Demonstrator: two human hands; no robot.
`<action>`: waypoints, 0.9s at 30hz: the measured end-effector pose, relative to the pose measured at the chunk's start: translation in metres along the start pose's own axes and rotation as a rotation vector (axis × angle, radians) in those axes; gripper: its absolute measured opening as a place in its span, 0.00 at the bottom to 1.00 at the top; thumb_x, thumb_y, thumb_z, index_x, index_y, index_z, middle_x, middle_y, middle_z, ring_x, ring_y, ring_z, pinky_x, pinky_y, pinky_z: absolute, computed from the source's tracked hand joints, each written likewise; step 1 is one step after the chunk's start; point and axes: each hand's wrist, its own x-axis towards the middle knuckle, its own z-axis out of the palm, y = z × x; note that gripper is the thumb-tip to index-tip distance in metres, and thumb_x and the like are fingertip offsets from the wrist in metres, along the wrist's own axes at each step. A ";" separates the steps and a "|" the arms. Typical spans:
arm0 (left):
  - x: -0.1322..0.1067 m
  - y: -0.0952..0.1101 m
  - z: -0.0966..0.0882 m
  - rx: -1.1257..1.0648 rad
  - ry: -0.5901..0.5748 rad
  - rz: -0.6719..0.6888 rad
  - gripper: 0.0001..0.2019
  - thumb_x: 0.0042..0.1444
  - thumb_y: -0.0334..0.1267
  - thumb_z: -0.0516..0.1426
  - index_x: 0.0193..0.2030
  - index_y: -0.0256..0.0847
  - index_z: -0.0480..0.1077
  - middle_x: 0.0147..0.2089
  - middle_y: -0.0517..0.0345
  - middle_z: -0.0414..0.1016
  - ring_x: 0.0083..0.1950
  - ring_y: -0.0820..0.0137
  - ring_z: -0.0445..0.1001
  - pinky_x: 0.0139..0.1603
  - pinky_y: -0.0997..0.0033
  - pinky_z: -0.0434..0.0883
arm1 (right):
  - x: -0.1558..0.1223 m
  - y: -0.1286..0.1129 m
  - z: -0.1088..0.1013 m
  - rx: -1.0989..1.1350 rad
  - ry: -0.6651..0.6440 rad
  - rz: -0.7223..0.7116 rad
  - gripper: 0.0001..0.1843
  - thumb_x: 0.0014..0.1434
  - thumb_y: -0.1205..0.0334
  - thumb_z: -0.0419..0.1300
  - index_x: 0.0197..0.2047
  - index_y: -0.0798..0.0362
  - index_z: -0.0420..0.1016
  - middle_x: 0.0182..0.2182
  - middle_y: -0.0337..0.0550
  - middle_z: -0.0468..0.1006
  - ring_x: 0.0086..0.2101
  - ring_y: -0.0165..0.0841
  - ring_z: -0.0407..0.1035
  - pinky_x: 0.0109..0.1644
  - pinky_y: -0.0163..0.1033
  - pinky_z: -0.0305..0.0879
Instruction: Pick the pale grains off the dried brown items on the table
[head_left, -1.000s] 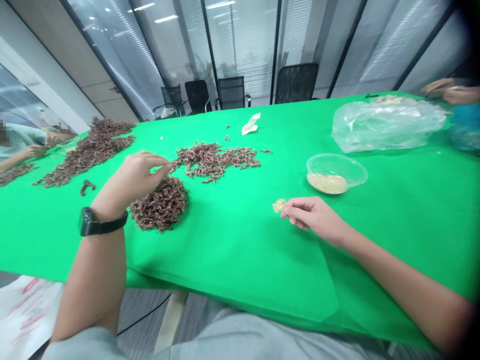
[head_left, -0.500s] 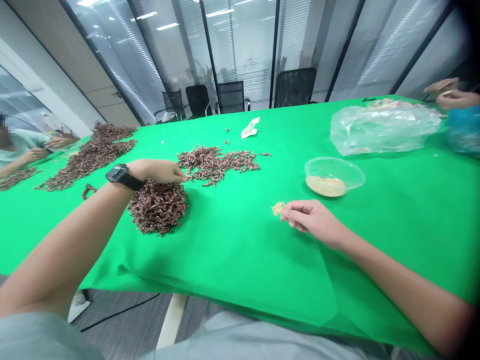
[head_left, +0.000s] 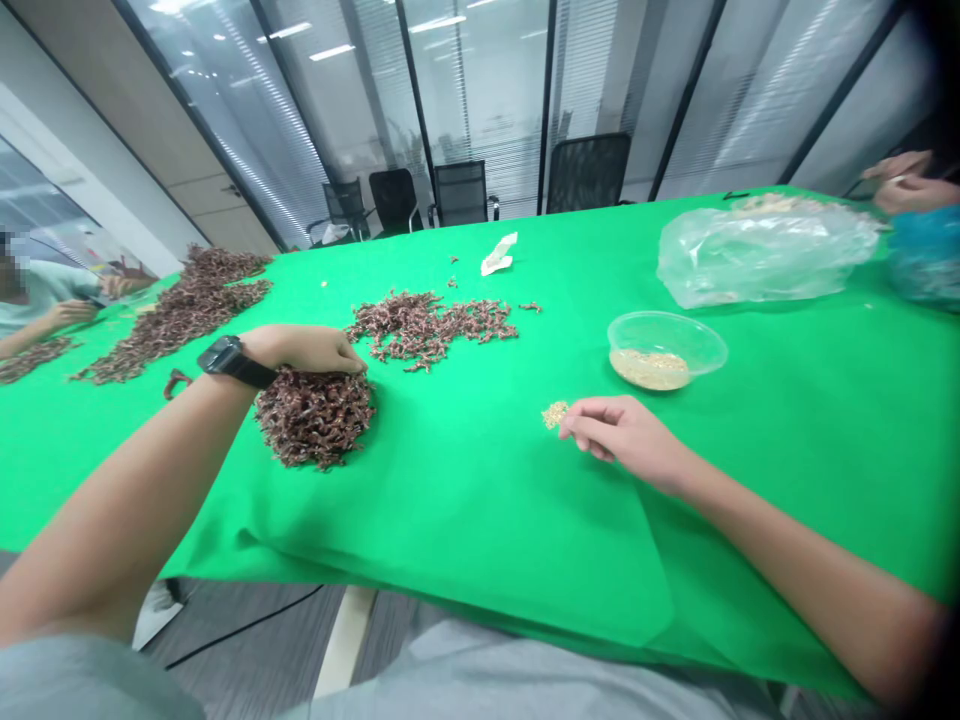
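My left hand (head_left: 319,350), with a black watch on its wrist, is over the far edge of a rounded heap of dark brown, twisted dried pieces (head_left: 315,420). Its fingers are closed and point down, and whatever is between them is hidden. On the right, my right hand (head_left: 626,435) is held in a pinch with its fingertips at a small patch of pale yellow grains (head_left: 555,414) on the cloth. I cannot make out what the pinch holds. Beyond it stands a clear plastic bowl (head_left: 709,352) with similar pale grains in the bottom.
A looser spread of brown pieces (head_left: 435,328) lies past the heap, and a longer pile (head_left: 180,315) is at left. A crumpled white paper (head_left: 499,255) and a clear plastic bag (head_left: 765,255) lie on the green cloth (head_left: 465,520). Other people's hands work at both far sides.
My left hand has drawn back slightly to the left, from the gap by the loose spread to over the rounded heap. My right hand stays nearly still by the grains.
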 end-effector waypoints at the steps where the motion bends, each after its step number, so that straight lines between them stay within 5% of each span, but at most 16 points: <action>1: 0.000 0.001 -0.001 -0.003 -0.045 -0.004 0.29 0.56 0.62 0.53 0.53 0.46 0.82 0.54 0.51 0.82 0.50 0.56 0.78 0.54 0.65 0.70 | 0.000 0.000 0.000 0.000 0.001 -0.001 0.16 0.56 0.49 0.61 0.30 0.55 0.78 0.21 0.36 0.69 0.21 0.25 0.57 0.25 0.34 0.50; 16: -0.003 0.002 -0.001 -0.022 -0.028 -0.039 0.27 0.56 0.60 0.56 0.53 0.49 0.82 0.55 0.55 0.82 0.52 0.57 0.79 0.54 0.67 0.70 | -0.001 -0.003 0.000 -0.003 0.013 0.001 0.15 0.54 0.50 0.61 0.30 0.55 0.78 0.20 0.36 0.69 0.20 0.25 0.57 0.25 0.34 0.50; 27: -0.006 0.008 -0.005 0.011 -0.012 -0.097 0.34 0.57 0.66 0.52 0.54 0.41 0.81 0.58 0.48 0.80 0.53 0.53 0.78 0.54 0.64 0.70 | -0.001 -0.003 -0.001 -0.007 0.015 -0.001 0.16 0.54 0.50 0.61 0.30 0.55 0.78 0.21 0.37 0.69 0.20 0.25 0.57 0.25 0.34 0.50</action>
